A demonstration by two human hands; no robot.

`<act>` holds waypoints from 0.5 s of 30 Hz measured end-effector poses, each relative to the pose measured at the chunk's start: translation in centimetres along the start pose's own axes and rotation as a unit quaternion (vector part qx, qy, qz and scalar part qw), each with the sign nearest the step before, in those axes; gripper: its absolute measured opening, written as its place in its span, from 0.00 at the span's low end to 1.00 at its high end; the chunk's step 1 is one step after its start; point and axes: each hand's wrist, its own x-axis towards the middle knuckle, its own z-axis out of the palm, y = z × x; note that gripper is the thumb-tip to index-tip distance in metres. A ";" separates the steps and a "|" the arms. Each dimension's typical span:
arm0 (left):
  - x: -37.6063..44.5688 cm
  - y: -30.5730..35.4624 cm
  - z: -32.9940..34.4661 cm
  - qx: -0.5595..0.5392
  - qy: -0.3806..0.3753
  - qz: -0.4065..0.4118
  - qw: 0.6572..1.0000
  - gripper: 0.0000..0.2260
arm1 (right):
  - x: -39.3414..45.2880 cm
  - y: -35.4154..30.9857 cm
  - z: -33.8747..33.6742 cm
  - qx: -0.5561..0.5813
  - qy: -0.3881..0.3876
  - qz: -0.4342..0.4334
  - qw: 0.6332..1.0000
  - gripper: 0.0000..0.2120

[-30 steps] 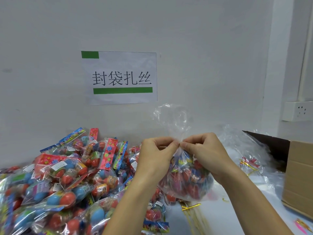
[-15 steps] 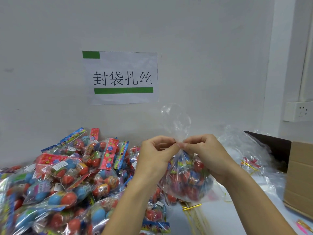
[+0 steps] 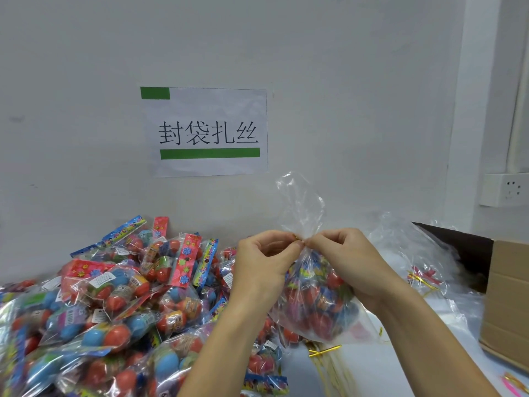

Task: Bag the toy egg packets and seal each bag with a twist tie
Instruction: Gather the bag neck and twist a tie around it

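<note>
So you hold the filled bag [image 3: 315,299] upright, neck up, left hand [image 3: 263,267] and right hand [image 3: 349,265] fingertips pinching the gold twist tie [image 3: 297,238] at its neck.

A single head-worn camera looks forward and slightly down, close over the table [image 3: 372,376]; it faces the wall [image 3: 343,81] squarely behind the table's far edge.

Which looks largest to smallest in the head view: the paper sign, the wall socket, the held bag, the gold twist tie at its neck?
1. paper sign
2. held bag, though nearness to the camera inflates it
3. wall socket
4. gold twist tie
</note>
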 end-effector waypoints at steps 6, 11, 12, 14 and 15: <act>-0.2 0.1 0.5 0.019 0.043 0.044 0.998 0.09 | 0.2 0.4 0.1 0.044 -0.019 0.014 0.999 0.13; -0.5 0.3 0.5 0.033 0.039 0.087 0.995 0.11 | 0.5 0.7 -0.2 0.055 -0.019 0.024 0.998 0.13; -0.5 0.4 0.4 0.041 0.031 0.103 0.993 0.11 | 0.5 0.7 -0.3 0.055 -0.018 0.025 0.998 0.14; -0.5 0.4 0.1 0.084 0.014 0.153 0.985 0.12 | 0.5 0.7 -0.3 0.061 -0.013 0.025 0.998 0.14; -0.5 0.3 -0.1 0.117 0.011 0.182 0.976 0.11 | 0.5 0.6 -0.4 0.062 -0.010 0.024 0.998 0.14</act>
